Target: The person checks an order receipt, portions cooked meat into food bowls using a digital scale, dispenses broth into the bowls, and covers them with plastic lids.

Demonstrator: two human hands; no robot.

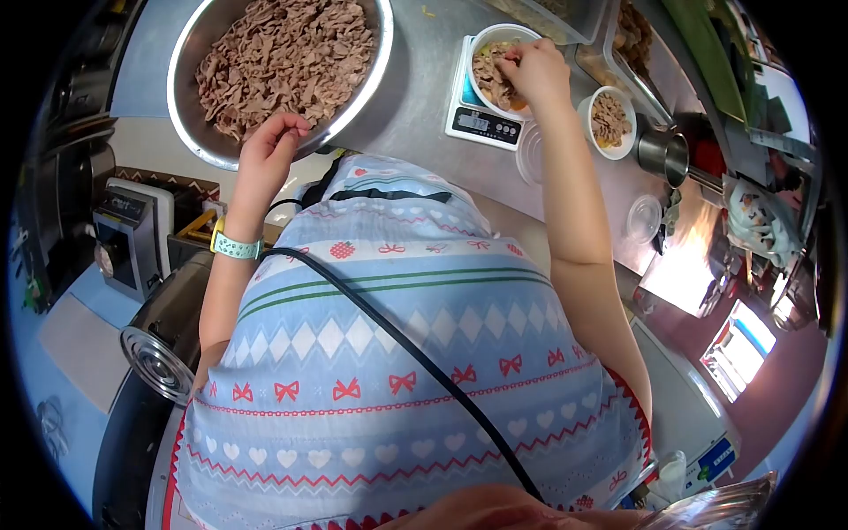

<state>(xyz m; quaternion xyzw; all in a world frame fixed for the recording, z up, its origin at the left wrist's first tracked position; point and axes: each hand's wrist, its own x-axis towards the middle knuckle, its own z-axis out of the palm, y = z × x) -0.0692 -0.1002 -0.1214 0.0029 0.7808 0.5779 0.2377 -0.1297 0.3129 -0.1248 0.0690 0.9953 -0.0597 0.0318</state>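
Note:
A large steel bowl [375, 93] heaped with cooked sliced meat [278, 57] stands at the upper left. My left hand [269, 148] is at its near rim, fingers curled together; whether anything is between them is hidden. My right hand [539, 72] reaches into a white round bowl [477, 40] at the upper right, its fingertips pinched on meat slices [490, 75]. That bowl sits on a white digital kitchen scale [485, 126] with a lit display. Beside it stands a second white bowl [609, 123] holding meat with some yellow bits.
Clear plastic lids [643, 218] lie on the steel counter [422, 79]. A small steel pot [662, 156] is right of the second bowl. Food containers [609, 53] stand at the back right. A black cord [397, 331] crosses my patterned apron.

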